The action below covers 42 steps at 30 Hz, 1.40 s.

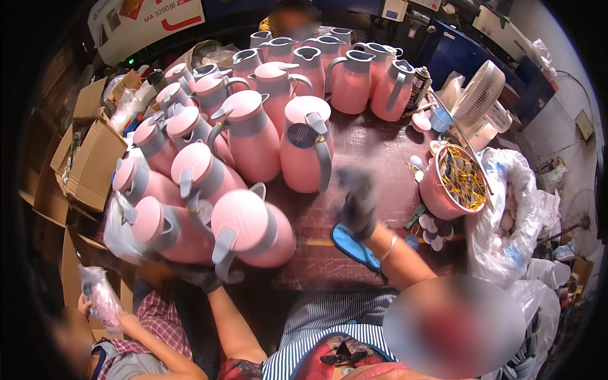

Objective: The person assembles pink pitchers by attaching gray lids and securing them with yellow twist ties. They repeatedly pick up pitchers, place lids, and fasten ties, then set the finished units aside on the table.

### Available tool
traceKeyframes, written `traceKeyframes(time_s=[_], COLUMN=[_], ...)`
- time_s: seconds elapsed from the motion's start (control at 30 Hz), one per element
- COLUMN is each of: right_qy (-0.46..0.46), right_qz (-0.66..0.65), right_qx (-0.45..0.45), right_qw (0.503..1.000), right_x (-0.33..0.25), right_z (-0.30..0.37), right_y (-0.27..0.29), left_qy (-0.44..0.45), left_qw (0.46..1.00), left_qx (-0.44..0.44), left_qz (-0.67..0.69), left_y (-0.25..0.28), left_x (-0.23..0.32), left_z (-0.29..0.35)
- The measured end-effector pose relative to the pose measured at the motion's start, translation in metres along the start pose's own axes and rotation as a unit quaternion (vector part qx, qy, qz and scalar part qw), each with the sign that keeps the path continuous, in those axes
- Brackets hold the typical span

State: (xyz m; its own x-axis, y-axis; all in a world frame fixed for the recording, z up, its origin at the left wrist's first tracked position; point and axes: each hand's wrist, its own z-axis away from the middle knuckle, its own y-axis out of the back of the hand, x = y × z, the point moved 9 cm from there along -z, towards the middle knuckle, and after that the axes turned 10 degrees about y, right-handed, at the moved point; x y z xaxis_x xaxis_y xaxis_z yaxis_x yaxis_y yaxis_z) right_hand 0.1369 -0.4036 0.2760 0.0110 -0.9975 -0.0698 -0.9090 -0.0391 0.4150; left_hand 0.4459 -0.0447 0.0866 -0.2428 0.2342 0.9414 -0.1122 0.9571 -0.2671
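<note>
A pink thermos jug (275, 237) with a grey collar stands at the table's front edge, its lid toward me. My left hand (204, 277), in a dark glove, is beside that jug's grey handle, low at the table edge. Its fingers are blurred and partly hidden, so their grip does not show. Over the middle of the table is my right hand (358, 206), also gloved and smeared by motion. Just below it lies a blue flat pad or cloth (356, 247). Behind, a pink jug (304, 164) carries a dark round tag on its handle.
Several more pink jugs (256, 142) crowd the left and back. At right stand a pink bucket (434, 190) of yellow-stringed tags, a plastic bag (506, 215) and a fan (481, 92). Loose discs (434, 228) lie near the bucket. Another person (152, 329) handles a wrapped item at lower left.
</note>
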Motion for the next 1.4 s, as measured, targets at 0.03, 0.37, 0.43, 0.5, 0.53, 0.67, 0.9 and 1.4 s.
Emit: traceKeyframes(time_s=[0.03,0.37,0.43,0.5,0.53,0.67,0.9,1.4], right_qy=[-0.042,-0.428,-0.426,-0.47,-0.437,-0.441,-0.24,-0.116], right_qz=[0.028,-0.001,-0.128,-0.207,-0.24,-0.248,-0.116,0.175], right_qx=[0.111,0.077,0.075,0.088,0.101,0.062,-0.159,-0.3], right_qw=[0.993,0.9,0.892,0.854,0.861,0.86,0.95,0.93], right_x=[0.047,0.448,0.333,0.264,0.224,0.053,-0.136,-0.051], right_z=[0.002,0.105,0.082,0.108,0.111,0.109,0.115,0.249], right_y=[0.014,0.026,-0.031,0.022,0.044,0.129,0.143,0.179], left_qy=[-0.001,0.009,-0.012,-0.022,-0.044,-0.251,0.032,0.189], left_qw=[1.0,0.997,0.996,0.995,0.993,0.948,0.832,0.861], left_qx=[0.001,-0.056,-0.005,-0.022,-0.012,0.038,-0.553,-0.472], left_qz=[-0.012,-0.046,-0.09,-0.094,-0.108,-0.191,0.037,-0.008], left_y=[-0.002,-0.043,0.021,0.016,0.024,0.039,-0.123,-0.115], left_x=[0.001,-0.025,-0.003,0.002,0.017,0.11,0.199,0.148], left_z=[0.003,0.044,0.051,0.051,0.055,0.117,0.309,0.305])
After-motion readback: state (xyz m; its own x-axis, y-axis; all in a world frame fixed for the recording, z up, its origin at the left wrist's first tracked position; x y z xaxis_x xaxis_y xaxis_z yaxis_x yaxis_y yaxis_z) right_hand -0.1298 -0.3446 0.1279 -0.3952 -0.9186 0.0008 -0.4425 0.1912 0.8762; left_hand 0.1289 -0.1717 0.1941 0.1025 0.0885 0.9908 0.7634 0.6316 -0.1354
